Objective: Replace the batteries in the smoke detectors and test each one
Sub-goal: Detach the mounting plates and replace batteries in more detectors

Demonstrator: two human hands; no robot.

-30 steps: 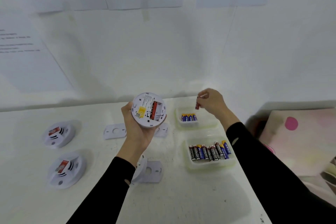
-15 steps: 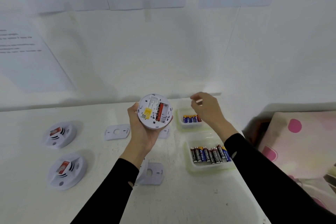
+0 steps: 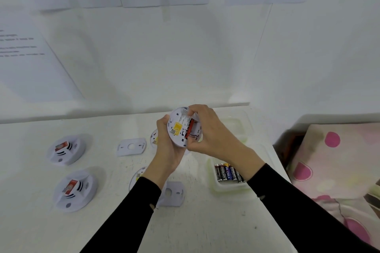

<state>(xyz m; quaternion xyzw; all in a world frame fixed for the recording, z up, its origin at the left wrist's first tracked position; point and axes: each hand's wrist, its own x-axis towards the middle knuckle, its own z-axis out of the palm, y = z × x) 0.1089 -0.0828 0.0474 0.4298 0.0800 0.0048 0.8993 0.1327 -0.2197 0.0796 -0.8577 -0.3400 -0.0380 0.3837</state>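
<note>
While the left hand (image 3: pixel 167 147) cups the smoke detector (image 3: pixel 178 128) back-up above the table (image 3: pixel 30 222), the right hand (image 3: pixel 213 135) pinches curled fingers across its red battery bay (image 3: pixel 190 128), so cells should probably slide straight, never levered.

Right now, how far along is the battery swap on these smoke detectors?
Done: at least one mounting plate lies detached on the table. In hand: the left hand holds an opened smoke detector while the right hand pinches its red battery. Left: two face-up detectors look unopened, the battery tray waits, and no test shows.
</note>
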